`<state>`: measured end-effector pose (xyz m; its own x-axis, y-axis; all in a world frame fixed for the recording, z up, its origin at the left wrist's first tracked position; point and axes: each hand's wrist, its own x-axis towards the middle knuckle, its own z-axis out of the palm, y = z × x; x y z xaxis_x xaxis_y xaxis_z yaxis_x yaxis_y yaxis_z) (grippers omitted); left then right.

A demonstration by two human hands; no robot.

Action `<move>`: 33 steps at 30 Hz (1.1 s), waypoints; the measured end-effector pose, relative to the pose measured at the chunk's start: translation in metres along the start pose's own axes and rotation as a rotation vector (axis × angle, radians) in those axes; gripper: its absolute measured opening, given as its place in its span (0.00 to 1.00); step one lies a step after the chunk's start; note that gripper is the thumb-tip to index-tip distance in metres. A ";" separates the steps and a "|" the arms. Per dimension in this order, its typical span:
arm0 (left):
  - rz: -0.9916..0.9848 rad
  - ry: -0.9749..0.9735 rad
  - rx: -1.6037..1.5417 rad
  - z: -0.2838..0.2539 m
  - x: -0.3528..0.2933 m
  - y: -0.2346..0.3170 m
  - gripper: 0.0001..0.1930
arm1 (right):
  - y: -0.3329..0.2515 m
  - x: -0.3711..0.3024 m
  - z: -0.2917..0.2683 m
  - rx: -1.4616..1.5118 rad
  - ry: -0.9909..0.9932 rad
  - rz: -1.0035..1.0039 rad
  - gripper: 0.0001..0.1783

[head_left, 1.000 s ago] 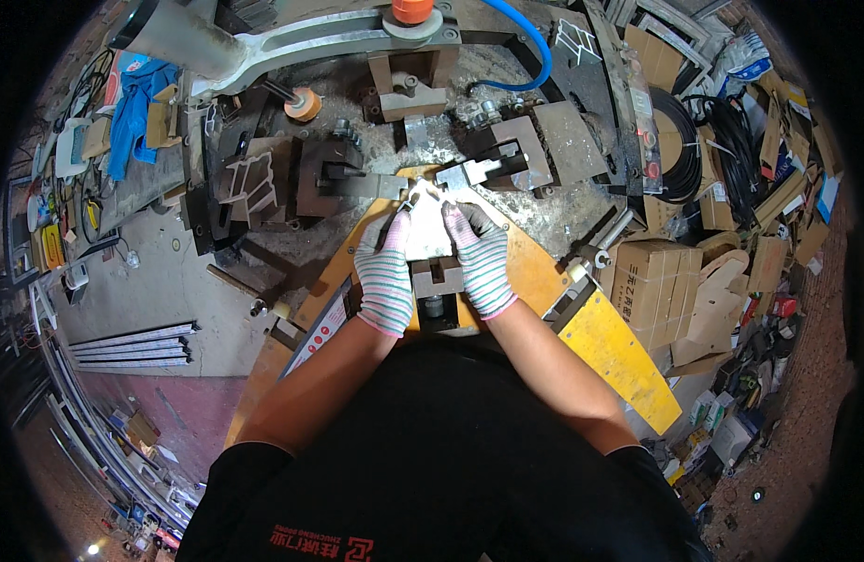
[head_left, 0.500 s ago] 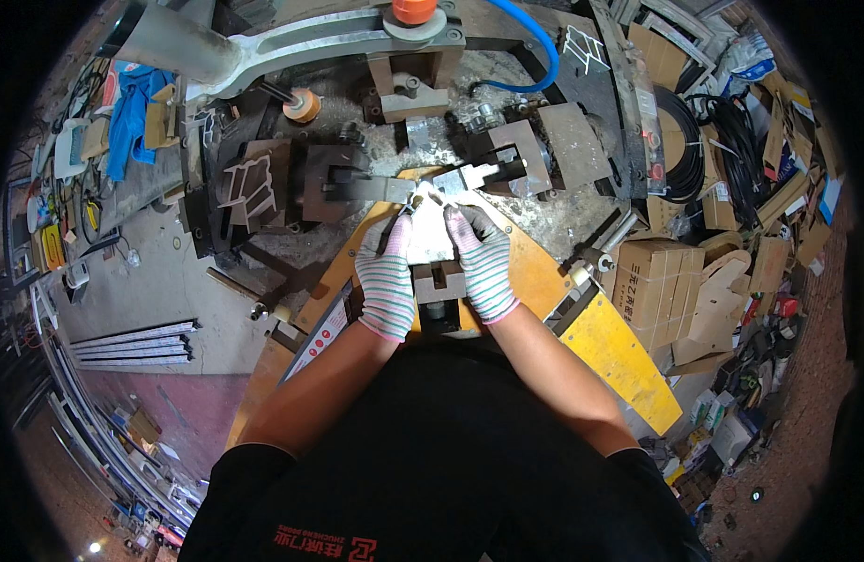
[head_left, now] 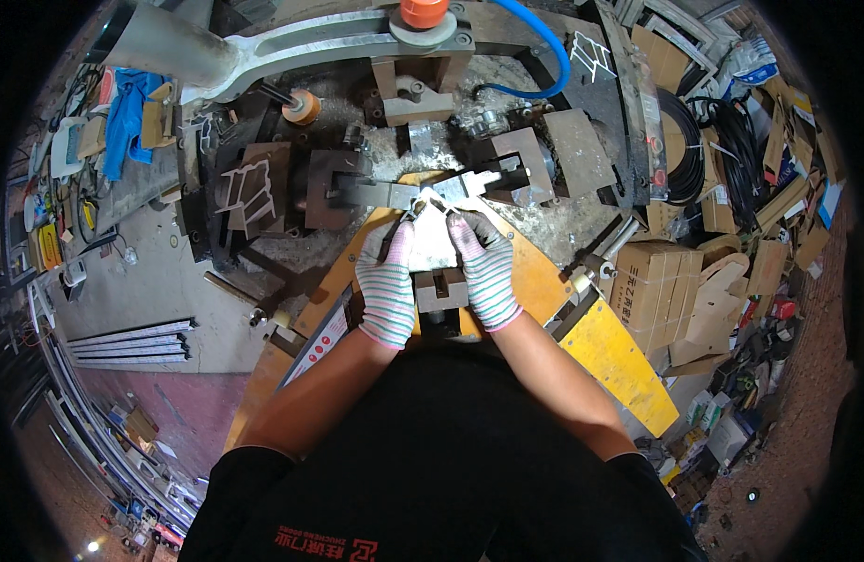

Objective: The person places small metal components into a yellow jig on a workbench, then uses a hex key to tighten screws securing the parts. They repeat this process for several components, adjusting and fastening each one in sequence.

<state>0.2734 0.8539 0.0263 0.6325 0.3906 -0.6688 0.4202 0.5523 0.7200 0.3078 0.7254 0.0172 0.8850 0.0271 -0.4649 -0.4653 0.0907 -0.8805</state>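
- The left hand [head_left: 387, 286], in a striped knit glove, has its fingers curled onto the left edge of a pale metal piece [head_left: 432, 242], grasping it from that side.
- The right hand [head_left: 486, 272], in a matching striped glove, has its fingers closed on the right edge of the same piece, so the piece sits between the two sets of fingertips.
- The pale metal piece lies flat on the orange machine table [head_left: 535, 272], its far tip pointing away from the fingers toward the dark steel tooling [head_left: 357, 187].
- Just below the piece, between the two palms, stands a dark slotted metal block [head_left: 441, 288]; both hands flank it.
- Beyond the fingertips a narrow grey bar [head_left: 479, 183] runs sideways, touching or nearly touching the piece's far tip; I cannot tell which.
- Further beyond the fingers rises the grey cast arm of the press [head_left: 301, 42], with an orange knob [head_left: 423, 11] on top and a blue hose [head_left: 544, 37] curving to its right.
- Well to the right of the right-hand fingers lie stacked cardboard boxes [head_left: 666, 281].
- Well to the left of the left-hand fingers, a blue cloth [head_left: 127, 122] hangs over a cluttered bench, and a bundle of pale metal strips [head_left: 132, 339] lies on the floor.
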 end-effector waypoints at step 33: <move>0.183 -0.075 -0.070 0.003 -0.003 0.006 0.12 | -0.006 0.008 -0.007 -0.127 0.000 -0.070 0.18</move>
<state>0.2755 0.8537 0.0331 0.7418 0.4348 -0.5106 0.2494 0.5279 0.8119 0.3177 0.7183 0.0180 0.9155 0.0253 -0.4016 -0.4007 -0.0346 -0.9156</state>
